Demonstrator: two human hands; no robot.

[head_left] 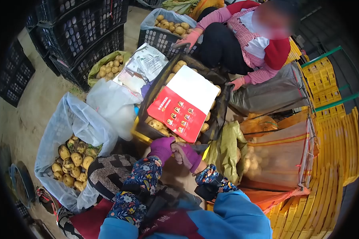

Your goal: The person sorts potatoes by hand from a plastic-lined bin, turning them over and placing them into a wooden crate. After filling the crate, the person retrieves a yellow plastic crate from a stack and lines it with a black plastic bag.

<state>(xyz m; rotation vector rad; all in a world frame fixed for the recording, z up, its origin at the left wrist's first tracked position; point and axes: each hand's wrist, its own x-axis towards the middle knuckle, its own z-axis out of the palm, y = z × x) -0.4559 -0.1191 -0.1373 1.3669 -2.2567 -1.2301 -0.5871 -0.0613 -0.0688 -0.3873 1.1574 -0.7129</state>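
My left hand (162, 148), in a purple glove, meets my right hand (186, 156) in front of the near edge of a crate. The right hand, also purple-gloved, is closed with its fingers curled; whatever lies inside them is hidden. The left fingers bend against the right hand, and I cannot make out what they grip. Just beyond is the crate, lined with dark cloth (146, 107) and filled with potatoes (155, 124). A red and white printed sheet (183, 105) lies across those potatoes.
At left stands a translucent bag of potatoes (73, 159). Black crates (81, 36) are stacked behind it. A co-worker (243, 44) in pink gloves sits opposite, beside another potato crate (157, 40). On the right are an orange mesh sack (275, 159) and yellow crates (327, 151).
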